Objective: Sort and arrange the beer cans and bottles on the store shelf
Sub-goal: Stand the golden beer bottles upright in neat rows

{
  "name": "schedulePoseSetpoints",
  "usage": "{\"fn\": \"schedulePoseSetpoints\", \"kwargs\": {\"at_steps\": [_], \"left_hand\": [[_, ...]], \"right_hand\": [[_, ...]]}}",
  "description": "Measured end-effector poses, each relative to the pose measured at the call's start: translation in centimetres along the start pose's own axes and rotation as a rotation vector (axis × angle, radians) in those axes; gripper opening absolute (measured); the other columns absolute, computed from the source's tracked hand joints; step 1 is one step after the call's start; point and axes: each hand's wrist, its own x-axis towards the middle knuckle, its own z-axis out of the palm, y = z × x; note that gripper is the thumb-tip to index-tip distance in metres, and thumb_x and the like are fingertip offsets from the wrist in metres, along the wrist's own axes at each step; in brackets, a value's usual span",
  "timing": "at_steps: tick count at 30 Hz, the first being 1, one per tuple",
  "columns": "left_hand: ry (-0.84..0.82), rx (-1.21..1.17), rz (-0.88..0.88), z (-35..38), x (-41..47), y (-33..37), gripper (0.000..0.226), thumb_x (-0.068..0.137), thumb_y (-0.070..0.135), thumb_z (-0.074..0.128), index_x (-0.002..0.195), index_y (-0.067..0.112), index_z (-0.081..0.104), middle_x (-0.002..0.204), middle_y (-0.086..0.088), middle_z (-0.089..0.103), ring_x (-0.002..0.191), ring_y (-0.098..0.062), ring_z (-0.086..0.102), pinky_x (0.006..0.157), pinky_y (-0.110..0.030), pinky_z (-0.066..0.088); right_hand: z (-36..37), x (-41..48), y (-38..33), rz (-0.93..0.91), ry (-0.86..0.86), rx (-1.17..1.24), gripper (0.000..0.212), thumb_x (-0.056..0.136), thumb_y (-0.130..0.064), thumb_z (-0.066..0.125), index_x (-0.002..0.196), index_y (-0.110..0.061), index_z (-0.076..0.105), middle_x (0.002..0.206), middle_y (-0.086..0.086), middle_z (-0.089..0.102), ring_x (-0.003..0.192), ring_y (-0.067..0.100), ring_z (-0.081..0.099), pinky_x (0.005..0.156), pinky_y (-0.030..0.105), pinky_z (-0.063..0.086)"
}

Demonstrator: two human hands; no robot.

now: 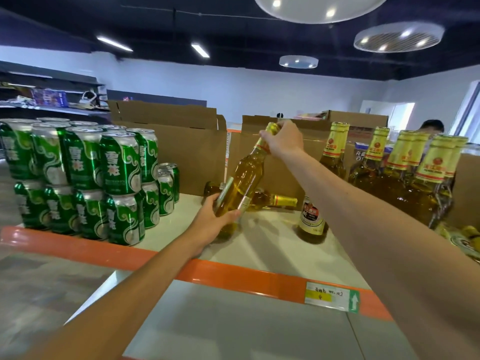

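Observation:
A clear golden beer bottle with a gold foil neck tilts over the middle of the shelf. My right hand grips its neck near the cap, and my left hand grips its base. Behind it another bottle lies flat on the shelf. One bottle stands upright just right of centre, partly hidden by my right forearm. Several more bottles stand grouped at the right. Green beer cans are stacked two high at the left.
The white shelf has an orange front edge with a price tag. Brown cardboard boxes line the back. A person's head shows behind the far boxes. More bottles or cans lie at the far right edge.

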Motion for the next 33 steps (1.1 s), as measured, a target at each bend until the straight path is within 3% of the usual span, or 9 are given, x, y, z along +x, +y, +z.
{"fn": "schedulePoseSetpoints", "kwargs": {"at_steps": [2, 6, 9, 13, 18, 22, 25, 29, 33], "left_hand": [[-0.08, -0.027, -0.022, 1.2, 0.0, 0.4, 0.079, 0.087, 0.031, 0.074, 0.152, 0.024, 0.029, 0.122, 0.009, 0.058, 0.103, -0.008, 0.059, 0.08, -0.026, 0.049], [-0.2, 0.065, -0.028, 3.6, 0.3, 1.1, 0.087, 0.075, 0.041, 0.082, 0.147, 0.02, 0.037, 0.138, 0.002, 0.056, 0.124, -0.022, 0.055, 0.109, -0.049, 0.044], [-0.266, 0.052, -0.03, 5.5, 0.1, 1.8, 0.094, 0.061, 0.046, 0.088, 0.141, 0.022, 0.046, 0.134, 0.003, 0.061, 0.124, -0.022, 0.057, 0.109, -0.053, 0.043], [-0.346, 0.009, -0.02, 7.4, 0.3, 2.5, 0.103, 0.043, 0.051, 0.097, 0.133, 0.026, 0.053, 0.126, 0.004, 0.066, 0.119, -0.023, 0.061, 0.104, -0.053, 0.047], [-0.366, 0.263, 0.171, 10.4, -0.1, 3.4, 0.062, 0.074, 0.037, 0.087, 0.127, 0.02, 0.06, 0.103, 0.012, 0.064, 0.1, -0.011, 0.06, 0.085, -0.028, 0.049], [-0.302, 0.298, 0.207, 12.7, 0.1, 3.2, 0.053, 0.069, 0.045, 0.088, 0.111, 0.028, 0.061, 0.103, 0.009, 0.065, 0.101, -0.014, 0.061, 0.088, -0.031, 0.051], [-0.345, 0.324, 0.212, 13.0, 0.5, 3.2, 0.061, 0.07, 0.048, 0.087, 0.12, 0.026, 0.06, 0.117, 0.004, 0.064, 0.108, -0.017, 0.059, 0.093, -0.033, 0.05], [-0.555, 0.349, 0.128, 9.5, 2.0, 4.2, 0.087, 0.072, 0.051, 0.084, 0.145, 0.026, 0.045, 0.131, 0.001, 0.061, 0.116, -0.016, 0.06, 0.098, -0.034, 0.049], [-0.315, 0.627, 0.192, 4.7, 6.4, 5.0, 0.079, 0.082, 0.033, 0.081, 0.149, 0.018, 0.042, 0.142, -0.004, 0.056, 0.127, -0.021, 0.055, 0.108, -0.036, 0.044]], "right_hand": [[-0.9, -0.4, -0.5, -0.068, 0.018, -0.037, 0.052, 0.092, -0.037, 0.07, 0.131, -0.008, 0.052, 0.102, -0.002, 0.055, 0.096, 0.015, 0.057, 0.094, 0.035, 0.053], [-2.5, -2.1, -1.7, -0.223, 0.008, -0.194, 0.043, 0.092, -0.04, 0.07, 0.121, -0.012, 0.056, 0.098, -0.002, 0.061, 0.088, 0.013, 0.061, 0.085, 0.032, 0.055], [-5.0, -3.2, -2.6, -0.306, -0.012, -0.38, 0.046, 0.092, -0.036, 0.071, 0.128, -0.014, 0.052, 0.102, -0.002, 0.06, 0.092, 0.015, 0.062, 0.08, 0.03, 0.053], [-10.2, -3.5, -4.1, -0.203, -0.162, -0.611, 0.038, 0.091, -0.03, 0.072, 0.119, -0.007, 0.061, 0.103, 0.006, 0.068, 0.087, 0.019, 0.067, 0.075, 0.028, 0.054], [-13.3, -3.0, -4.8, -0.067, -0.263, -0.754, 0.035, 0.089, -0.022, 0.075, 0.115, -0.002, 0.065, 0.094, 0.012, 0.072, 0.079, 0.024, 0.073, 0.08, 0.038, 0.062], [-14.3, -2.5, -4.3, -0.004, -0.285, -0.847, 0.033, 0.089, -0.02, 0.075, 0.115, -0.002, 0.066, 0.096, 0.014, 0.073, 0.083, 0.026, 0.073, 0.084, 0.04, 0.061], [-14.4, -2.2, -4.3, -0.015, -0.277, -0.984, 0.037, 0.088, -0.021, 0.077, 0.117, -0.002, 0.065, 0.101, 0.012, 0.07, 0.091, 0.027, 0.07, 0.089, 0.042, 0.058], [-12.2, -1.2, -4.4, -0.249, -0.066, -1.055, 0.027, 0.088, -0.02, 0.072, 0.112, -0.009, 0.067, 0.102, 0.009, 0.068, 0.096, 0.029, 0.065, 0.085, 0.04, 0.053], [-7.3, -1.5, -4.9, -0.383, -0.049, -0.853, 0.013, 0.093, -0.014, 0.06, 0.103, -0.011, 0.068, 0.101, 0.007, 0.069, 0.091, 0.027, 0.065, 0.083, 0.041, 0.055]]}}
